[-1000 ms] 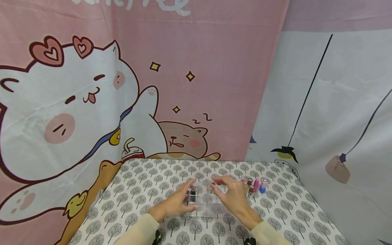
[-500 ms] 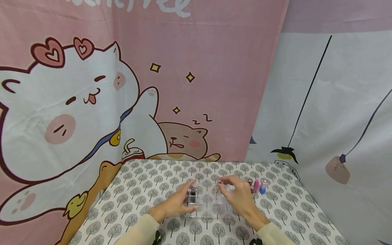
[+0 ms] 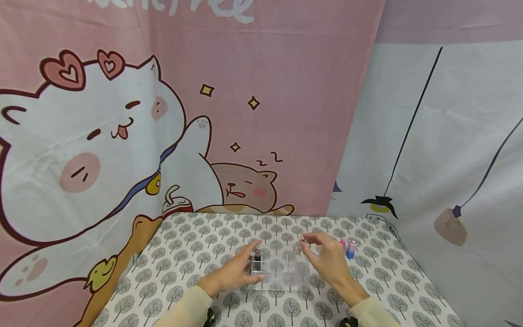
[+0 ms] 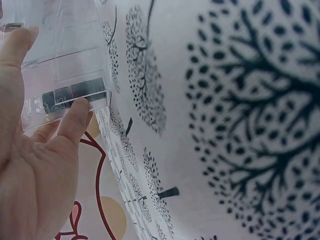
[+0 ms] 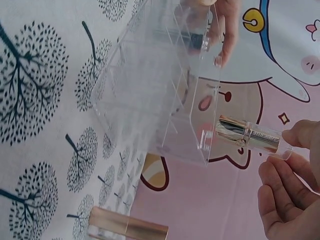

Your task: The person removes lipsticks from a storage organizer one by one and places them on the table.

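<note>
A clear plastic organizer box (image 3: 282, 281) with compartments stands on the table. My left hand (image 3: 234, 270) holds its left side, thumb near the front and fingers at the back. A dark lipstick tube (image 4: 75, 93) sits in the compartment beside those fingers. In the right wrist view, my right hand (image 5: 292, 182) pinches a lipstick (image 5: 255, 135) with a clear, lettered end and a shiny metallic end, between thumb and fingertips. The metallic end points toward the box. From the head view, this lipstick is over the box's back right corner, partly covered by the fingers.
Right of my right hand stand a pink tube (image 3: 342, 244), mostly covered by the hand, and a pink-to-blue tube (image 3: 351, 249). A gold lipstick tube (image 5: 127, 223) shows low in the right wrist view. A printed curtain (image 3: 310, 136) hangs behind the tree-patterned tablecloth (image 3: 192, 254).
My right hand has moved to the right along the box's back with the lipstick, covering more of the tubes behind it. My left hand stays at the box's left side.
</note>
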Action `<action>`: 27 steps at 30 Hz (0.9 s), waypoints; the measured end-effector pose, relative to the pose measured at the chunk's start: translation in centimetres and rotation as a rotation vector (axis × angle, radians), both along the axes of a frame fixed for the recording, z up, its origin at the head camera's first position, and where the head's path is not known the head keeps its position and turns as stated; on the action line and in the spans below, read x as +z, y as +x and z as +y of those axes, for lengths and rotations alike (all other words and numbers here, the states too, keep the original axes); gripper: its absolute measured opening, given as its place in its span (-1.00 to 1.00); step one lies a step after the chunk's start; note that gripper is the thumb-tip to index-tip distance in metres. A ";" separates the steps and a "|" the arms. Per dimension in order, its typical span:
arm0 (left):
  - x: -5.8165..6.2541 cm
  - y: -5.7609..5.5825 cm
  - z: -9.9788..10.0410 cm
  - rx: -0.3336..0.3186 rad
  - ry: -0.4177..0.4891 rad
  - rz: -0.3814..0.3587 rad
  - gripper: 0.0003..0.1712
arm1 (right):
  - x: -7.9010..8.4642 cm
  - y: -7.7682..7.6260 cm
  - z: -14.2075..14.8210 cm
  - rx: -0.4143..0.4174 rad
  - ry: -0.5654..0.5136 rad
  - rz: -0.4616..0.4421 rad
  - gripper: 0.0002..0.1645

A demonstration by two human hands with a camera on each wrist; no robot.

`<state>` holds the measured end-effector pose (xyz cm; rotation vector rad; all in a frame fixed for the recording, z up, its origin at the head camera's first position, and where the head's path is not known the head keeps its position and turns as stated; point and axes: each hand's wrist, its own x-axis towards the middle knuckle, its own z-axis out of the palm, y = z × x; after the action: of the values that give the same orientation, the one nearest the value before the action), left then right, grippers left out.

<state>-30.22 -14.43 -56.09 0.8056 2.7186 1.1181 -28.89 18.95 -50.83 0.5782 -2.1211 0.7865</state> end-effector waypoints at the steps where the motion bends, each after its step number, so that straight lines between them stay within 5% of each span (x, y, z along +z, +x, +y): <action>1: 0.0 0.0 0.0 0.001 -0.002 0.002 0.37 | 0.0 0.0 0.1 -0.009 0.002 0.001 -0.64; 18: 0.2 0.1 -0.1 -0.001 -0.016 0.010 0.37 | 1.0 -0.1 3.1 -0.052 -0.069 -0.104 -0.69; 27: 0.0 0.0 -0.1 -0.006 -0.004 0.007 0.36 | 0.9 -0.7 4.7 -0.089 -0.045 -0.006 -0.69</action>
<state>-30.25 -14.53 -56.05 0.8184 2.7212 1.1103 -29.63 23.61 -49.97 0.4547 -2.1132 0.7849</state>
